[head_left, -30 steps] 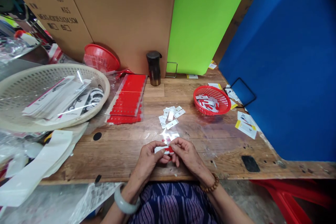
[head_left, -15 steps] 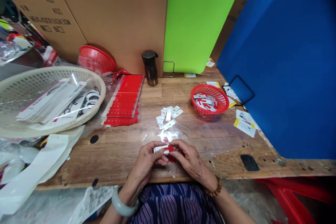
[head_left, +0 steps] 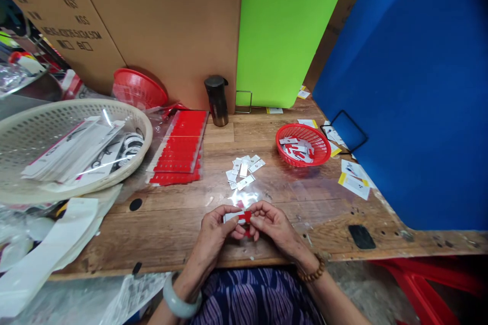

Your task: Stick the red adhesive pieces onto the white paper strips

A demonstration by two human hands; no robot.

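Observation:
Near the table's front edge, my left hand (head_left: 218, 224) pinches a small white card (head_left: 231, 216) between thumb and fingers. A red piece (head_left: 245, 217) overlaps the card's right end, and my right hand (head_left: 271, 221) grips it with thumb and forefinger. More red shows below, between my hands, partly hidden by the fingers. Just beyond them lies a loose pile of small white and silver cards (head_left: 244, 168). Farther right stands a red basket (head_left: 322, 156) holding several white-and-red pieces.
Left of the pile lie red sheets (head_left: 179, 147) in clear plastic. A cream basket (head_left: 131, 179) with packets sits at far left, and a dark bottle (head_left: 218, 104) stands behind. Blue (head_left: 419, 86) and green (head_left: 290, 25) panels rise at the back and right. Cards (head_left: 354, 183) lie beside the blue panel.
My right thumb and fingers have shifted slightly on the red piece, and the lower right fingers have extended a little. The view has moved slightly; the pile and baskets stay put.

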